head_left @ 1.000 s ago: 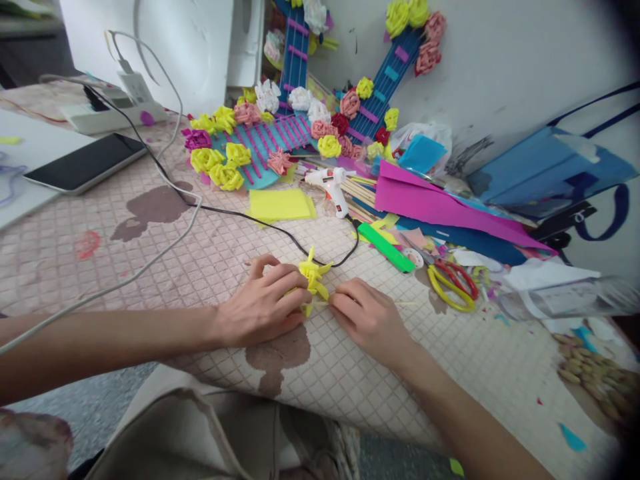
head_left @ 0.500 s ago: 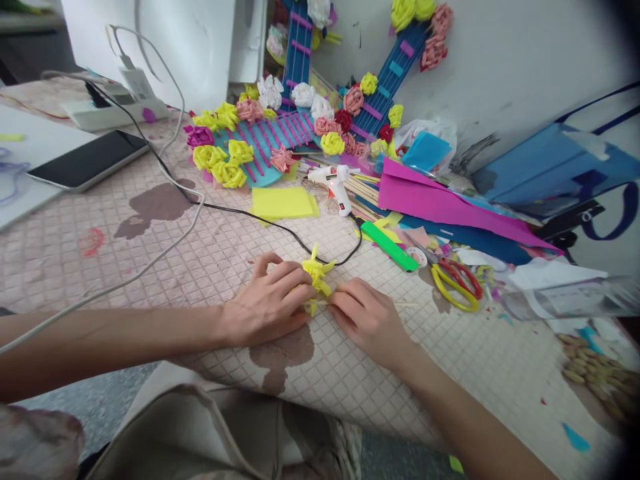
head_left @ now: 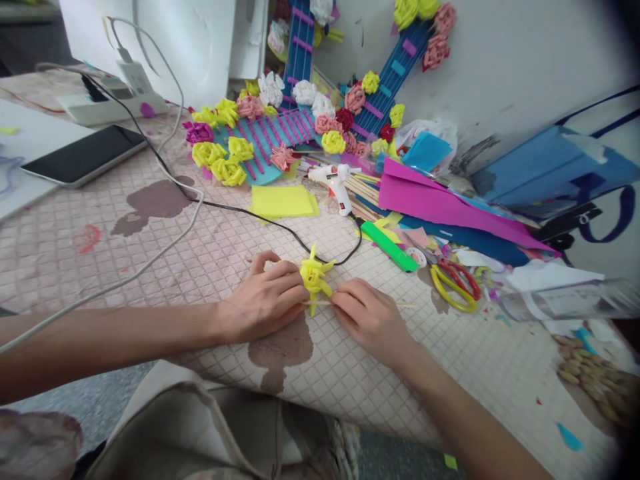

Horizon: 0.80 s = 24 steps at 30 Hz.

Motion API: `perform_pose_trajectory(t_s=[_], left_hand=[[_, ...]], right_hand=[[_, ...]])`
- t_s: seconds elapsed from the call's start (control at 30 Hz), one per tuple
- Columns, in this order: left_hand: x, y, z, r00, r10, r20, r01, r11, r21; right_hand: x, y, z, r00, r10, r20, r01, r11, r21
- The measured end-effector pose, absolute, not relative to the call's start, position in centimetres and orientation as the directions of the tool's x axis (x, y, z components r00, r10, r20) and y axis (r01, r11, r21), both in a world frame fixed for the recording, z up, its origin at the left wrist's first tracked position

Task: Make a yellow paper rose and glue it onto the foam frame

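Note:
A yellow paper flower (head_left: 313, 277) with pointed petals lies on the table between my hands. Across its lower petals runs a thin wooden skewer (head_left: 320, 303), one end showing past my right hand. My left hand (head_left: 273, 293), fingers bent and closed, grips the skewer's left part beside the flower; its fingertips are partly hidden. On the other side, my right hand (head_left: 367, 317) pinches the skewer between thumb and fingers.
Behind the hands are yellow paper sheets (head_left: 283, 201), a white glue gun (head_left: 335, 183) with a black cord, and a green cutter (head_left: 389, 245). Scissors (head_left: 455, 287) and a clear bottle (head_left: 570, 298) lie right. Flower-covered blue guitar shapes (head_left: 265, 147) stand at the back; a phone (head_left: 85, 155) rests left.
My left fingers have drawn slightly left off the flower, so more of its centre and the skewer shows. My right hand keeps its pinch with little movement.

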<state>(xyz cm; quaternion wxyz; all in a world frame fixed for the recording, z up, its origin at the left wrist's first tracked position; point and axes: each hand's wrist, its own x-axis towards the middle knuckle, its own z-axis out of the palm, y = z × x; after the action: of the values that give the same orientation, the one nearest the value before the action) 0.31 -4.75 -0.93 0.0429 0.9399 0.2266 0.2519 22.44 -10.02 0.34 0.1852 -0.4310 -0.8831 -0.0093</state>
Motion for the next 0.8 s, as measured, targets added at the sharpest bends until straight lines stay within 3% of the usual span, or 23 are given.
perform_pose_trajectory(t_s=[0.8], left_hand=[[0.01,-4.74,-0.64,0.822,0.391,0.414,0.327,-0.919,0.219]], right_hand=[[23.20,-9.87,0.33,-0.605,0.765,0.221,0.768,0.634,-0.094]])
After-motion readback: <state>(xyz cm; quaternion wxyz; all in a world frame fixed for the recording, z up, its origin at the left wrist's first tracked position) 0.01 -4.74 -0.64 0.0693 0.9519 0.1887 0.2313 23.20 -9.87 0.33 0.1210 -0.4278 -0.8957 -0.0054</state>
